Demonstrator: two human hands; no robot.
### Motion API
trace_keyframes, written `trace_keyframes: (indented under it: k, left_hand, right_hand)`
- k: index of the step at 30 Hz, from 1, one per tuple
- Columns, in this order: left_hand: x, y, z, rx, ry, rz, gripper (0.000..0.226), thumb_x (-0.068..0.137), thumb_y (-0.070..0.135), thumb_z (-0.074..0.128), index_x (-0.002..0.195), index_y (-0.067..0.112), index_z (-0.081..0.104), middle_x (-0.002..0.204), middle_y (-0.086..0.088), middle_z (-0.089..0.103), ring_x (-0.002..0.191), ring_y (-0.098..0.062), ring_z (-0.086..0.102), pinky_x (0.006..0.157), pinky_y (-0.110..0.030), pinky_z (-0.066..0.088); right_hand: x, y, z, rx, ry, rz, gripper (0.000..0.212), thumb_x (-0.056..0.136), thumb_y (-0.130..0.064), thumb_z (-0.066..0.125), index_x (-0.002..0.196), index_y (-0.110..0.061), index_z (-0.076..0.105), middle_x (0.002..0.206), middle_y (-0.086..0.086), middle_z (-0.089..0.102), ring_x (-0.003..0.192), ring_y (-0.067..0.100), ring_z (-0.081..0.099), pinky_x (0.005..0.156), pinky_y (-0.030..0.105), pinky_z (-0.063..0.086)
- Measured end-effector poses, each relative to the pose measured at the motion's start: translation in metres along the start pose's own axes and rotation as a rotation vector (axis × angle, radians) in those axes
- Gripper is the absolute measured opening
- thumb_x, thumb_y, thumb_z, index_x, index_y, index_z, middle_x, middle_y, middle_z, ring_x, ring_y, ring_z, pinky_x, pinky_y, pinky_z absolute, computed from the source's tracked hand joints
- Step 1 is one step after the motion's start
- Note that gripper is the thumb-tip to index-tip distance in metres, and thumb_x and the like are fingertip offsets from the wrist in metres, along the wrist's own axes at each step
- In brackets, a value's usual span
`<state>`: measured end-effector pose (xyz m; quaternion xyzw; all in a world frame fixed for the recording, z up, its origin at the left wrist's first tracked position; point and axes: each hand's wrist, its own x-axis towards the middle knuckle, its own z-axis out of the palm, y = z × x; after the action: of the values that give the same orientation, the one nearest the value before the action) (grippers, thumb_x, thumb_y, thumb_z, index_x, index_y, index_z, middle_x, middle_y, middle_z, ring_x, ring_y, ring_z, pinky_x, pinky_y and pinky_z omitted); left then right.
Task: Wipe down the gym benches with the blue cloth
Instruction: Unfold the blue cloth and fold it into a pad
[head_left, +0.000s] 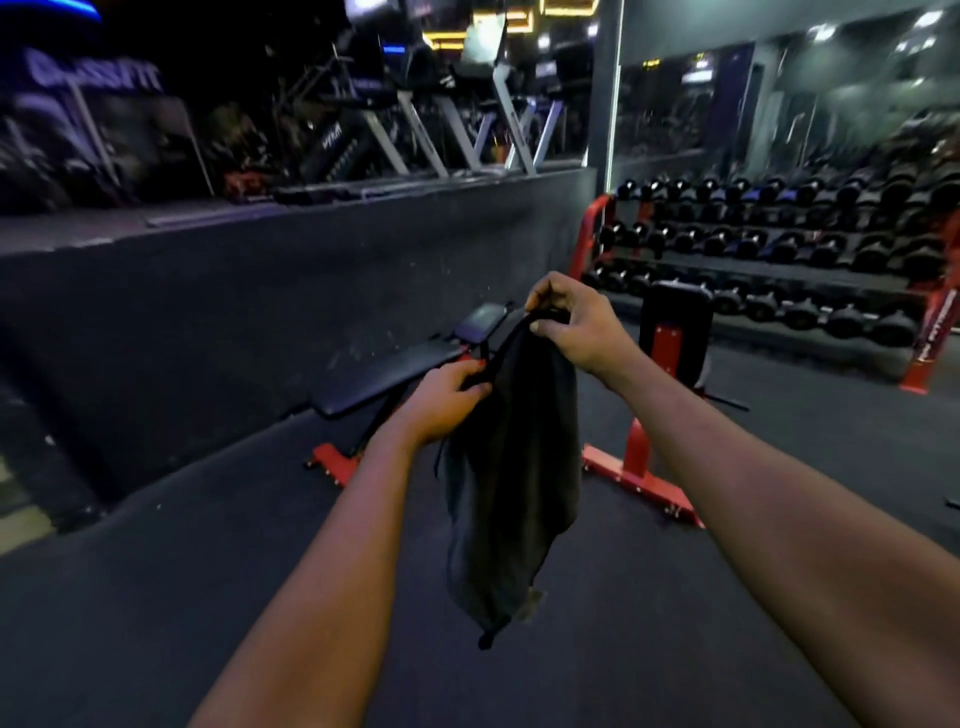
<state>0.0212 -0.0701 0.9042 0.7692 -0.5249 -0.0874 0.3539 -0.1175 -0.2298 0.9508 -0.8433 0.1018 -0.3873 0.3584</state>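
A dark cloth (511, 467) hangs in front of me, held up in the air by both hands. My right hand (574, 322) pinches its top edge, higher up. My left hand (447, 400) grips the edge a little lower and to the left. The cloth droops down to about knee height above the floor. Behind it stands a flat black bench (384, 376) on a red frame, partly hidden by the cloth and my left hand. A second bench with an upright black pad (675, 317) and a red base stands to the right.
A red dumbbell rack (779, 249) with several rows of dumbbells lines the right wall under a mirror. A dark low wall (260, 291) runs along the left, with treadmills behind it. Dark rubber floor (208, 597) lies between me and the benches.
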Motion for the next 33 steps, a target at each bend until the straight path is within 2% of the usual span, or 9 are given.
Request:
trace_keyframes:
  k: [3,6,9,13,18,22,27,29,33]
  left_hand:
    - [-0.004,0.01,-0.006,0.049,0.004,-0.008,0.012,0.099,0.021,0.054,0.105,0.015,0.062,0.105,-0.001,0.064,0.101,-0.017,0.059,0.083,-0.029,0.046]
    - [-0.005,0.014,-0.008,0.148,0.06,-0.017,0.01,0.099,0.023,0.054,0.089,0.024,0.053,0.087,0.004,0.058,0.088,-0.017,0.058,0.068,-0.028,0.039]
    - [-0.006,0.021,-0.013,0.216,0.134,-0.016,0.009,0.099,0.023,0.054,0.09,0.023,0.053,0.087,0.001,0.06,0.081,-0.015,0.057,0.06,-0.023,0.036]
    - [-0.01,0.025,-0.031,0.208,0.279,-0.024,0.013,0.098,0.019,0.055,0.086,0.019,0.058,0.082,-0.001,0.062,0.077,-0.016,0.059,0.06,-0.025,0.039]
    - [-0.011,0.028,-0.057,0.201,0.516,0.033,0.009,0.094,0.013,0.062,0.085,0.015,0.066,0.078,0.001,0.064,0.071,-0.009,0.057,0.057,-0.013,0.034]
    - [-0.017,0.038,-0.077,0.162,0.757,0.126,0.008,0.091,0.006,0.064,0.085,0.009,0.068,0.077,-0.001,0.066,0.072,-0.013,0.06,0.062,-0.012,0.036]
    - [-0.028,0.056,-0.075,0.185,1.19,0.142,0.019,0.101,0.018,0.053,0.095,0.003,0.062,0.074,0.0,0.057,0.064,-0.016,0.053,0.059,-0.03,0.04]
    - [-0.026,0.056,-0.071,0.169,1.169,0.025,0.022,0.102,0.021,0.05,0.096,0.003,0.061,0.074,-0.004,0.059,0.065,-0.021,0.056,0.058,-0.032,0.041]
    - [-0.019,0.046,-0.072,0.098,0.831,-0.451,0.024,0.098,0.025,0.055,0.095,0.003,0.064,0.094,-0.017,0.062,0.09,-0.036,0.063,0.071,-0.037,0.049]
  right_hand:
    - [0.004,-0.004,-0.024,-0.02,0.154,0.003,0.033,0.076,0.005,0.068,0.084,-0.026,0.061,0.081,-0.012,0.067,0.081,0.003,0.064,0.085,0.021,0.049]
    - [0.002,-0.006,-0.042,-0.029,0.336,0.033,0.026,0.079,0.007,0.067,0.091,-0.016,0.067,0.085,-0.01,0.069,0.079,-0.007,0.062,0.084,0.015,0.05]
    - [-0.001,-0.012,-0.061,-0.039,0.519,0.06,0.023,0.081,0.007,0.065,0.092,-0.012,0.073,0.085,-0.009,0.068,0.074,-0.008,0.061,0.079,0.003,0.044]
    - [0.003,-0.012,-0.087,-0.042,0.727,0.221,0.021,0.083,0.0,0.065,0.088,-0.019,0.073,0.089,-0.001,0.072,0.089,0.018,0.068,0.081,0.02,0.048]
    - [-0.007,-0.013,-0.096,-0.12,0.807,0.437,0.015,0.091,-0.009,0.062,0.094,-0.021,0.07,0.097,0.005,0.072,0.093,0.025,0.066,0.07,0.026,0.044]
    - [-0.014,-0.01,-0.095,-0.141,0.838,0.475,0.014,0.092,-0.01,0.057,0.096,-0.02,0.066,0.098,0.008,0.071,0.094,0.031,0.066,0.078,0.037,0.054]
    - [-0.02,-0.016,-0.08,-0.242,0.948,0.451,0.012,0.092,-0.014,0.054,0.1,-0.013,0.063,0.101,0.019,0.065,0.097,0.038,0.06,0.076,0.038,0.047]
    - [-0.021,-0.021,-0.076,-0.234,0.909,0.513,0.015,0.089,-0.018,0.054,0.098,-0.01,0.063,0.102,0.018,0.067,0.098,0.039,0.062,0.075,0.037,0.046]
    - [-0.012,-0.022,-0.07,-0.147,0.586,0.828,0.038,0.085,-0.018,0.062,0.12,-0.005,0.058,0.124,0.02,0.062,0.115,0.039,0.059,0.093,0.041,0.05]
